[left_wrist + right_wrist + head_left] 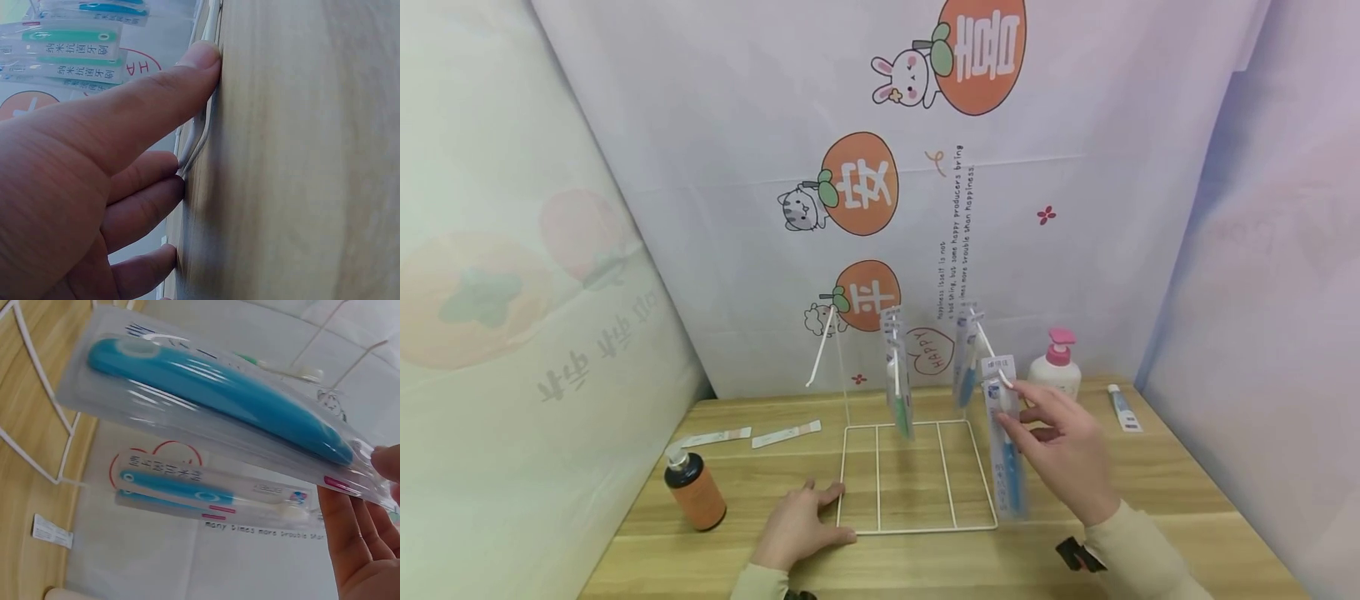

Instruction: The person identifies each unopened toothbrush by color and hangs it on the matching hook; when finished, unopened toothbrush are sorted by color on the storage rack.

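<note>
My right hand (1063, 446) pinches the upper part of a packaged blue toothbrush (1011, 467) between thumb and fingers. The top of its pack is at the front end of the right arm of a white wire display rack (917, 531). In the right wrist view the clear pack (212, 400) slants across with its blue handle away from the hand. My left hand (801, 521) rests at the rack's front left base corner, thumb and fingertips touching the wire. Packs with green toothbrushes (901, 408) hang on the middle arm; other blue toothbrushes (175, 487) hang farther back on the right one.
The rack's left arm (822, 346) is bare. A dark pump bottle with an orange label (696, 492) stands at left, near two flat white packets (786, 434). Behind my right hand are a pink-topped white pump bottle (1056, 367) and a small tube (1124, 408).
</note>
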Available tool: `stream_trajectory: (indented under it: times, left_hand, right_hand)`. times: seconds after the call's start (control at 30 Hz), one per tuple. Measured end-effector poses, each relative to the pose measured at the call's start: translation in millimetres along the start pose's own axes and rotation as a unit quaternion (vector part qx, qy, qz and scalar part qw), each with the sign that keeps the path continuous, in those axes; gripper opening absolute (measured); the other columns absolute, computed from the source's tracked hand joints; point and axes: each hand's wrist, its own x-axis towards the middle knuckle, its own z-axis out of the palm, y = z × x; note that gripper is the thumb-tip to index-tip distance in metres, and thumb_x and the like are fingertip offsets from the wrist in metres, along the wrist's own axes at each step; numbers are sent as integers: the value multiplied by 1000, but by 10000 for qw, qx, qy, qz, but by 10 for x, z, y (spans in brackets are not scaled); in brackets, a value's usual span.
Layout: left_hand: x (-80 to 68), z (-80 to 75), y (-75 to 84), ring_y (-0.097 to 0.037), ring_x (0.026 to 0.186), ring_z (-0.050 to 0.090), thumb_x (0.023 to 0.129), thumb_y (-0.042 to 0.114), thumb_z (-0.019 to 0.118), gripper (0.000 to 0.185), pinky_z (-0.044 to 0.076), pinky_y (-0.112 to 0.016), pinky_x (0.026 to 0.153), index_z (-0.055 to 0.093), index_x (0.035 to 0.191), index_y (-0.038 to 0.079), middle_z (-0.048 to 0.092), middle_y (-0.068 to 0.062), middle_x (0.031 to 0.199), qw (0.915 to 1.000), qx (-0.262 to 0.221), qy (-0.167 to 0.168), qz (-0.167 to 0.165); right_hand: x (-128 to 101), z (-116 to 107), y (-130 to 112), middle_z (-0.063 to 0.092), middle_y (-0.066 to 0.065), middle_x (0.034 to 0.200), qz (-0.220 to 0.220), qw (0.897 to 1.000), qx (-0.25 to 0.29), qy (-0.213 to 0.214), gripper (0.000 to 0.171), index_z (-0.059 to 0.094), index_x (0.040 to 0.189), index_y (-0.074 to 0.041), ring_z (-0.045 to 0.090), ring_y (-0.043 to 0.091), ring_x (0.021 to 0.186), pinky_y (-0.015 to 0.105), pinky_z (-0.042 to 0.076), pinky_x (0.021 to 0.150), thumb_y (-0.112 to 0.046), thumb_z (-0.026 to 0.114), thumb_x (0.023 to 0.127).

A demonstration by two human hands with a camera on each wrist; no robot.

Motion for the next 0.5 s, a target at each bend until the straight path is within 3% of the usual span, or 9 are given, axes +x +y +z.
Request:
stream_trajectory:
  times: [0.3, 0.5]
  left_hand:
    - [12, 1, -4, -64, 132, 55, 73, 60, 95, 84, 48, -75, 102, 74, 142, 18, 60, -35, 145, 9999, 29, -46, -124]
    - [10, -1, -5, -63, 133, 54, 72, 59, 96, 84, 48, -74, 102, 74, 142, 18, 60, -34, 146, 9999, -17, -53, -135]
  right_hand:
    - [144, 260, 258, 70, 13, 112, -206, 9983, -527, 153, 47, 67, 130, 1, 74, 23, 91, 17, 60, 65, 7, 85, 87]
    - [267, 401, 399, 68, 17, 114, -287, 9971, -600, 369, 43, 66, 129, 3, 71, 30, 94, 12, 58, 69, 6, 83, 90]
